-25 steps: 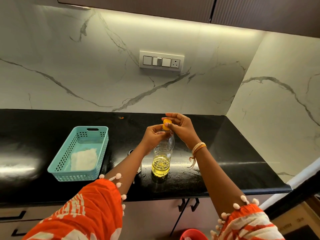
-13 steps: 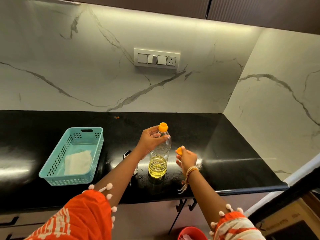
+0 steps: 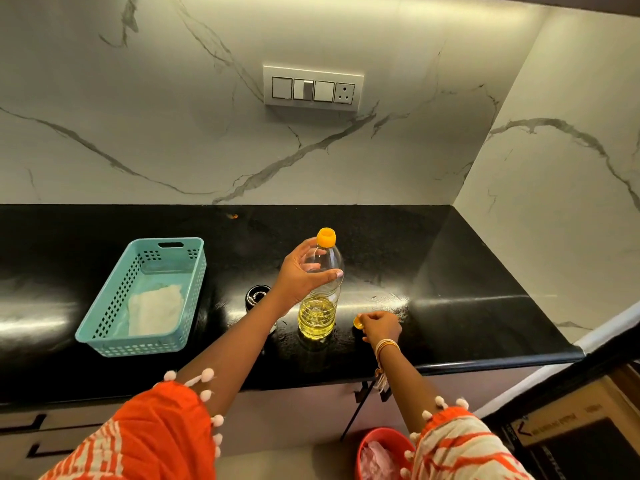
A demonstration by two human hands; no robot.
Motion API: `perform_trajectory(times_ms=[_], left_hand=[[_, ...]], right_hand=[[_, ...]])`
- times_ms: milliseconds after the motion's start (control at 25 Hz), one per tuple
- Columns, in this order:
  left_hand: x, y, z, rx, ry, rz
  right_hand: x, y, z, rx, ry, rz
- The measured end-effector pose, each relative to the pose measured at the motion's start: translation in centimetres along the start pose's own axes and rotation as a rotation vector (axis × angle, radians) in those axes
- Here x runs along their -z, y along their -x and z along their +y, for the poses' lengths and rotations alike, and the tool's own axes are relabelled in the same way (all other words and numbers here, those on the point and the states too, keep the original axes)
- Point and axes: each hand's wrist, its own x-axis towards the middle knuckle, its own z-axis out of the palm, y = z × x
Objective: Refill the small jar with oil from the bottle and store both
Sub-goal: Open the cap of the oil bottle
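Oil bottle (image 3: 320, 289) upright on black counter (image 3: 467, 271), orange spout on top, oil filling lower part only. Left hand (image 3: 301, 275) curls round bottle's clear shoulder. Right hand (image 3: 381, 327) pinches small orange cap (image 3: 358, 322) low at counter, just right of bottle. Small dark jar (image 3: 257, 295) behind left forearm, partly hidden. Teal basket (image 3: 114, 327) with white cloth (image 3: 156, 311) well left. Red bin (image 3: 372, 441) below counter, cut off by frame edge.

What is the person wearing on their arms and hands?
Both sleeves are orange with white patterns, edged with little white pom-poms. The right wrist has orange and pale bangles and a knotted thread hanging from it. The left hand wears nothing visible.
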Motion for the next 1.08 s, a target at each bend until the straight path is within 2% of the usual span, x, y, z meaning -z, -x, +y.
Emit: perform_trajectory(times_ms=[360,640,800,1000,1080], left_hand=[[0.1,0.0,0.1,-0.003,-0.005,-0.032],[-0.1,0.7,-0.2,-0.013,-0.134,0.033],[0.0,2.9,-1.3,0.045,-0.22,0.029],[1.6,5.6,-4.0,0.222,-0.332,0.071],[2.5,6.6,-4.5,0.231,-0.342,0.11]], right_hand=[[-2.0,-0.9,-0.5,0.052,0.057,0.037],[-1.5,0.8,0.9,-0.017,-0.058,0.107],[-1.4,4.0,0.9,0.059,-0.038,0.099],[-2.2,6.9,0.6,0.195,-0.028,0.05],[-2.6,8.0,-0.1,0.232,-0.074,0.05]])
